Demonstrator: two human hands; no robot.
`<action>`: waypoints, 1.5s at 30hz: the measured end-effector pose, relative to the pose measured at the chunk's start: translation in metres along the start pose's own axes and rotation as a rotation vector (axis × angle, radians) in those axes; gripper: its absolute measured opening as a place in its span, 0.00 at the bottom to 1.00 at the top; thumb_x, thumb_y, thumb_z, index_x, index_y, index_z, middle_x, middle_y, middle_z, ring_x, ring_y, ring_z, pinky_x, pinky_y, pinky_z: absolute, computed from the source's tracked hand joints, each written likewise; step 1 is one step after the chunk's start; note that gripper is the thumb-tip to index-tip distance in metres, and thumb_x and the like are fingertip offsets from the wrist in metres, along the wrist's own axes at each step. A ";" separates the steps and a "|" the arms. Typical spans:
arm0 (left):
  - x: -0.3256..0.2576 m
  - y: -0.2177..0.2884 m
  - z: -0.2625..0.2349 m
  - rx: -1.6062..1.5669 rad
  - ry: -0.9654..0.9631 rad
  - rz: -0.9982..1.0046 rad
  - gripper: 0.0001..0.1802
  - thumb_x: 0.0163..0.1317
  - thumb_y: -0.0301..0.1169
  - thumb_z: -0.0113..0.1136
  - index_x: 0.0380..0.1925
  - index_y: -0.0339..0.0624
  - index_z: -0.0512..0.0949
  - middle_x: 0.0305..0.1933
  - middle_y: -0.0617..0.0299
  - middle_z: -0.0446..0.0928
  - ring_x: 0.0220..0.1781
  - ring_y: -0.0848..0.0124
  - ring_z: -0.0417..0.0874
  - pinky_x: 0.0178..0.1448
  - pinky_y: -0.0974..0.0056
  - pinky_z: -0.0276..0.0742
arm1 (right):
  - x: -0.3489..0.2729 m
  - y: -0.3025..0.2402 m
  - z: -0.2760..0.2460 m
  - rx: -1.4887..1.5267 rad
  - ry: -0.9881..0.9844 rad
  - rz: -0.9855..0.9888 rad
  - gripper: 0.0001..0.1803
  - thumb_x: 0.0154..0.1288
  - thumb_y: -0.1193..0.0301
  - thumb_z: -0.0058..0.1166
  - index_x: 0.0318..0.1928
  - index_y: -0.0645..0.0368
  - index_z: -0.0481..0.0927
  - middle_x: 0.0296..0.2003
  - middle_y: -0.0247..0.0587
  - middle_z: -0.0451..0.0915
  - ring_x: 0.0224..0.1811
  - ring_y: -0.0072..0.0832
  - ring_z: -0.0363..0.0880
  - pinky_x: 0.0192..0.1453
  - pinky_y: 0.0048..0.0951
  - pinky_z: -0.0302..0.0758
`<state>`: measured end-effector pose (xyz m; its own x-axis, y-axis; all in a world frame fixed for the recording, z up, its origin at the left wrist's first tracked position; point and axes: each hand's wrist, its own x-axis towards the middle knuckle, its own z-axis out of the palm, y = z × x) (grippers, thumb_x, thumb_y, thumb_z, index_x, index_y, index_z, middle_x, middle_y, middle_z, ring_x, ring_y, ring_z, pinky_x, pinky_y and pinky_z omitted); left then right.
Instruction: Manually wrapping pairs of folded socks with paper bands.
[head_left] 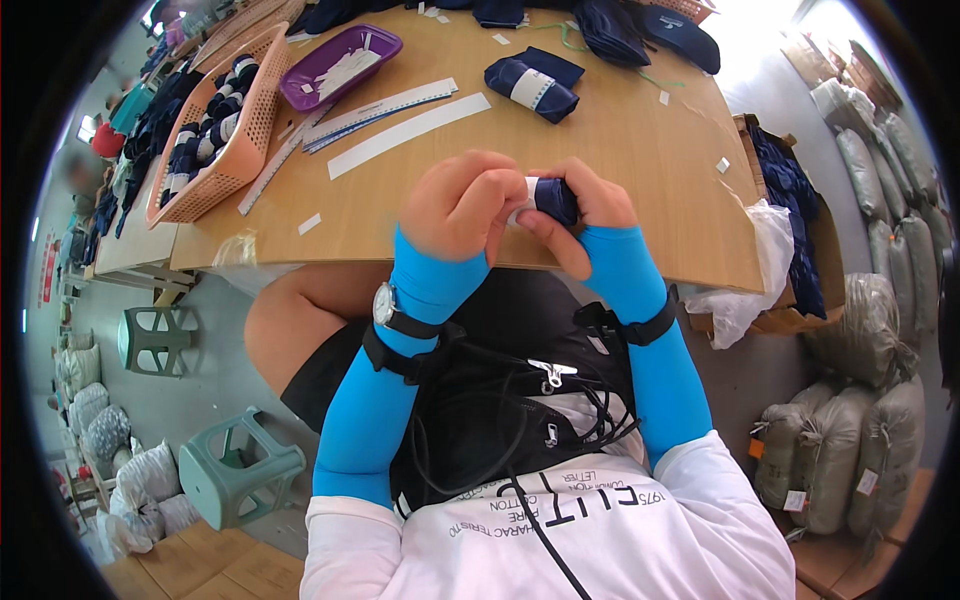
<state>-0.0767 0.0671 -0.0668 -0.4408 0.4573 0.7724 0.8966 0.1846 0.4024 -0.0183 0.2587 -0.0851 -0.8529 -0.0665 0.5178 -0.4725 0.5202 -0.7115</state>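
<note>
Just over the table's near edge I hold a small tight roll of navy cloth (pixel 560 200) with a white paper band around its left part. My right hand (pixel 592 205) is closed on the roll's right end, thumb below and fingers over the top. My left hand (pixel 462 205) is closed at the banded end, its fingers curled and hiding most of the band. Farther off on the table lies a looser folded navy cloth bundle (pixel 560 72) with a printed white band. White paper strips (pixel 408 135) lie flat beyond my left hand.
A purple tray (pixel 385 42) of white slips stands at the back left, beside a peach basket (pixel 262 150) of banded navy rolls. More navy cloth and a navy cap (pixel 680 38) lie at the far edge. An open carton (pixel 825 250) stands right; green stools (pixel 235 465) stand left.
</note>
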 end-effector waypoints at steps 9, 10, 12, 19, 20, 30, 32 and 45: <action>0.007 0.000 -0.007 -0.378 0.028 -0.241 0.07 0.62 0.20 0.69 0.38 0.38 0.81 0.43 0.58 0.82 0.42 0.66 0.84 0.49 0.66 0.80 | 0.000 -0.007 0.002 0.144 -0.005 0.182 0.17 0.63 0.74 0.62 0.51 0.62 0.75 0.35 0.56 0.80 0.38 0.59 0.80 0.42 0.44 0.78; 0.010 -0.003 -0.014 -0.266 -0.080 -0.189 0.06 0.63 0.21 0.69 0.39 0.38 0.82 0.45 0.57 0.83 0.42 0.67 0.84 0.51 0.66 0.80 | 0.000 -0.007 0.002 0.135 0.000 0.155 0.17 0.63 0.73 0.63 0.51 0.62 0.75 0.35 0.57 0.80 0.38 0.59 0.80 0.42 0.44 0.78; 0.008 -0.009 -0.018 -0.365 -0.132 -0.260 0.06 0.63 0.21 0.69 0.39 0.38 0.82 0.44 0.57 0.83 0.43 0.67 0.83 0.51 0.65 0.79 | 0.000 -0.007 0.002 0.127 0.002 0.125 0.18 0.64 0.72 0.65 0.51 0.62 0.75 0.35 0.57 0.81 0.38 0.59 0.80 0.42 0.44 0.78; 0.003 -0.007 -0.010 -0.099 -0.030 -0.129 0.08 0.58 0.19 0.70 0.35 0.38 0.81 0.39 0.57 0.83 0.35 0.61 0.85 0.39 0.64 0.80 | 0.000 -0.005 0.006 0.050 -0.013 0.071 0.17 0.67 0.71 0.64 0.51 0.62 0.74 0.34 0.56 0.80 0.37 0.57 0.79 0.43 0.43 0.77; 0.001 -0.003 -0.005 -0.100 -0.030 -0.127 0.08 0.58 0.19 0.70 0.35 0.38 0.81 0.39 0.57 0.83 0.35 0.61 0.85 0.39 0.64 0.80 | -0.001 -0.005 0.007 0.068 -0.012 0.120 0.16 0.69 0.69 0.63 0.51 0.62 0.74 0.34 0.56 0.80 0.37 0.57 0.79 0.43 0.43 0.77; 0.000 -0.009 0.015 0.334 0.167 0.209 0.10 0.57 0.24 0.69 0.35 0.44 0.76 0.42 0.63 0.86 0.42 0.62 0.90 0.44 0.58 0.88 | 0.000 -0.004 0.004 0.290 -0.002 0.293 0.17 0.80 0.57 0.50 0.44 0.60 0.73 0.29 0.46 0.80 0.33 0.40 0.80 0.39 0.37 0.75; 0.000 -0.010 0.014 0.359 0.175 0.250 0.09 0.57 0.26 0.68 0.34 0.44 0.76 0.43 0.63 0.87 0.45 0.62 0.91 0.47 0.58 0.89 | 0.001 -0.001 0.006 0.505 -0.008 0.421 0.18 0.81 0.57 0.50 0.43 0.60 0.74 0.29 0.40 0.80 0.32 0.29 0.80 0.37 0.31 0.74; 0.001 -0.002 0.010 0.116 0.165 0.267 0.22 0.50 0.25 0.75 0.45 0.42 0.77 0.49 0.57 0.86 0.50 0.52 0.89 0.52 0.54 0.87 | 0.009 -0.001 0.003 0.500 0.048 0.474 0.22 0.84 0.51 0.44 0.48 0.57 0.79 0.34 0.32 0.82 0.31 0.18 0.80 0.32 0.19 0.74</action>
<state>-0.0784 0.0760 -0.0721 -0.1819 0.3572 0.9161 0.9759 0.1798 0.1236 -0.0257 0.2552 -0.0810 -0.9874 0.1144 0.1093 -0.1068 0.0280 -0.9939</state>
